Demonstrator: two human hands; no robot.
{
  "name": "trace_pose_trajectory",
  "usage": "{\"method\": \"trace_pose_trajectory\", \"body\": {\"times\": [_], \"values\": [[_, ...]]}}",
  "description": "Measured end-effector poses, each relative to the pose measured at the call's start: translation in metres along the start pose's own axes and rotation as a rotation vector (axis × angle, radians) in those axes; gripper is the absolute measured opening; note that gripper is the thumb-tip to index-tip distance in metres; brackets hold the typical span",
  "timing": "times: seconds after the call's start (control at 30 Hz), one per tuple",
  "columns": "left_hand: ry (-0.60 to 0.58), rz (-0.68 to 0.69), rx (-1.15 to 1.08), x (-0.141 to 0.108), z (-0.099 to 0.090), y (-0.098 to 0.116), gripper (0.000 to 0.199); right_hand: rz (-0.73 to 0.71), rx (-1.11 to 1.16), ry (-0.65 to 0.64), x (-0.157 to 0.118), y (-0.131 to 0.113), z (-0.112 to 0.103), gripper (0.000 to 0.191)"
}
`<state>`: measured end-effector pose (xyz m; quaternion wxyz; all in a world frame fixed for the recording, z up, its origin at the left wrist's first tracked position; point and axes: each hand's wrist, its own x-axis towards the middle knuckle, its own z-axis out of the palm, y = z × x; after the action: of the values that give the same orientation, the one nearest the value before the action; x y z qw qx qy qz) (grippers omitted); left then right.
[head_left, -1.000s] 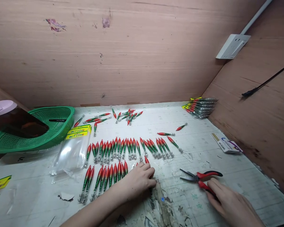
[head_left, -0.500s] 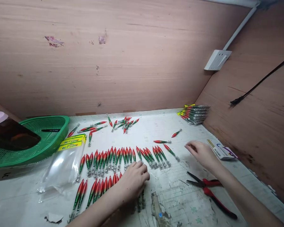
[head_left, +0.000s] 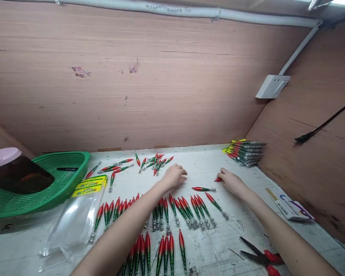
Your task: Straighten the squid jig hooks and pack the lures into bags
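Note:
My left hand (head_left: 175, 177) is over the bench, just right of a loose pile of red-and-green squid lures (head_left: 156, 163). Its fingers are loosely bent and apart, with nothing visible in them. Further right, my right hand (head_left: 231, 182) pinches a lure (head_left: 217, 179), of which only the red end shows. Just below that hand lies a single lure (head_left: 203, 189) on its side. A row of lures (head_left: 199, 211) with metal hook crowns towards me runs across the bench, and my left forearm hides part of it. A nearer row (head_left: 166, 251) stands below.
Clear packets with yellow BCT LURE headers (head_left: 89, 188) lie beside a green basket (head_left: 83, 165) holding a dark lidded jar (head_left: 23, 176). At right are packed lures (head_left: 245, 153), a small box (head_left: 289, 205) and red-handled pliers (head_left: 260, 257). A socket (head_left: 273, 86) is on the wall.
My left hand has moved up from the lure rows towards the back pile. My right hand has closed on the loose lure at the right. The view has tilted upward.

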<state>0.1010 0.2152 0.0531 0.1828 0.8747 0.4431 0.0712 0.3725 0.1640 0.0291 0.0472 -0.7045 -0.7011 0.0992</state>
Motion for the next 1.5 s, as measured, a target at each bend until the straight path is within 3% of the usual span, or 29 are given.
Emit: {"method": "trace_pose_trajectory", "body": {"times": [0.1, 0.17, 0.23, 0.37, 0.5, 0.63, 0.77, 0.87, 0.97, 1.23, 1.5], "values": [[-0.109, 0.091, -0.088, 0.018, 0.028, 0.046, 0.03, -0.007, 0.063, 0.056, -0.006, 0.004, 0.002, 0.024], [-0.148, 0.085, -0.141, 0.026, 0.04, 0.065, 0.031, -0.002, 0.138, 0.115, -0.012, 0.007, 0.0, 0.024], [-0.162, 0.049, -0.203, 0.03, 0.046, 0.071, 0.032, 0.005, 0.245, 0.187, -0.02, 0.009, -0.004, 0.023], [-0.137, -0.016, -0.395, 0.024, 0.043, 0.06, 0.032, 0.022, 0.563, 0.327, -0.045, 0.002, -0.012, 0.022], [-0.053, -0.066, -0.68, -0.007, 0.032, 0.052, 0.029, 0.032, 0.979, 0.345, -0.077, -0.025, -0.022, 0.038], [-0.019, -0.06, -0.996, -0.065, 0.018, 0.062, 0.026, 0.054, 1.32, 0.24, -0.113, -0.061, -0.035, 0.039], [-0.008, -0.052, -1.209, -0.123, 0.004, 0.078, 0.035, 0.05, 1.519, 0.14, -0.145, -0.091, -0.048, 0.034], [0.004, -0.089, -1.381, -0.15, -0.005, 0.086, 0.037, 0.037, 1.623, 0.084, -0.162, -0.107, -0.054, 0.028], [0.014, -0.104, -1.478, -0.167, -0.012, 0.091, 0.034, 0.017, 1.72, 0.025, -0.171, -0.116, -0.059, 0.024], [0.062, -0.126, -1.47, -0.193, -0.026, 0.092, 0.025, -0.013, 1.796, -0.045, -0.177, -0.128, -0.061, 0.022], [0.087, -0.232, -1.444, -0.208, -0.023, 0.091, 0.022, 0.085, 1.833, -0.09, -0.181, -0.132, -0.057, 0.032]]}}
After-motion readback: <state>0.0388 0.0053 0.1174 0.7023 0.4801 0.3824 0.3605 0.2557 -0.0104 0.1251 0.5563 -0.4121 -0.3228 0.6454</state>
